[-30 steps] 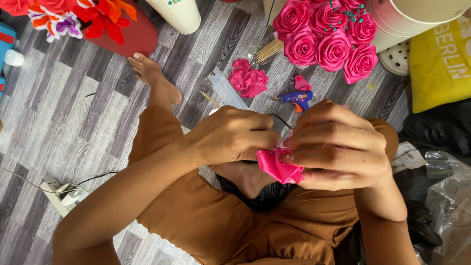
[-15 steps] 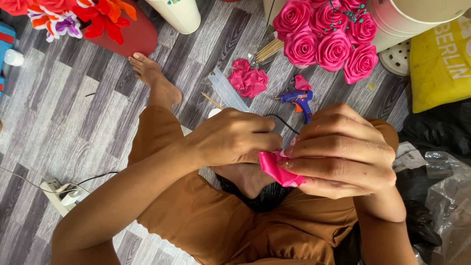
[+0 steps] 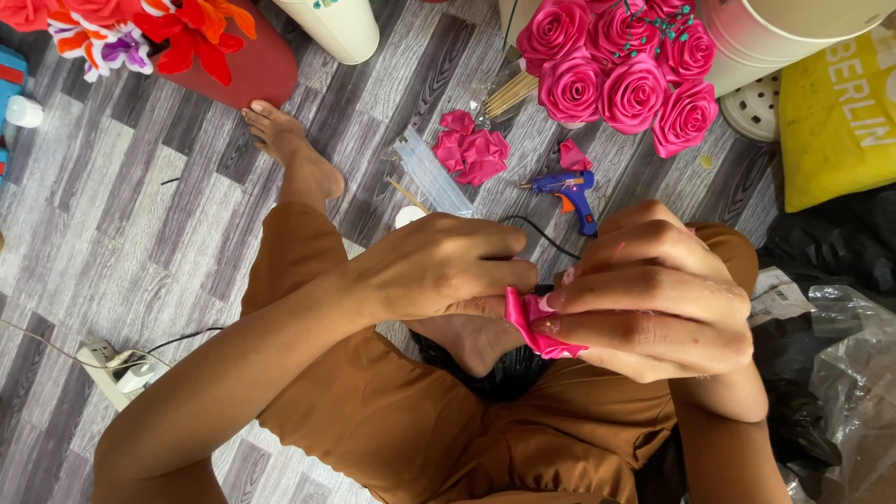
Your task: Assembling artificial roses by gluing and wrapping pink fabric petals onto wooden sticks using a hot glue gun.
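A small piece of bright pink ribbon is pinched between both hands above my lap. My left hand closes its fingertips on the ribbon's left edge. My right hand curls round the right side, fingers folded over it, hiding most of the piece. Below the hands are my crossed legs in brown trousers and a foot. On the floor beyond lies a blue glue gun with its black cord running toward me.
A bunch of finished pink roses stands at the top, loose pink petals and clear glue sticks beside them. Wooden skewers, a yellow cushion, a power strip at left, black bags at right.
The hands shifted slightly; the right hand's fingers have folded further over the pink ribbon and the piece has turned a little between the fingertips.
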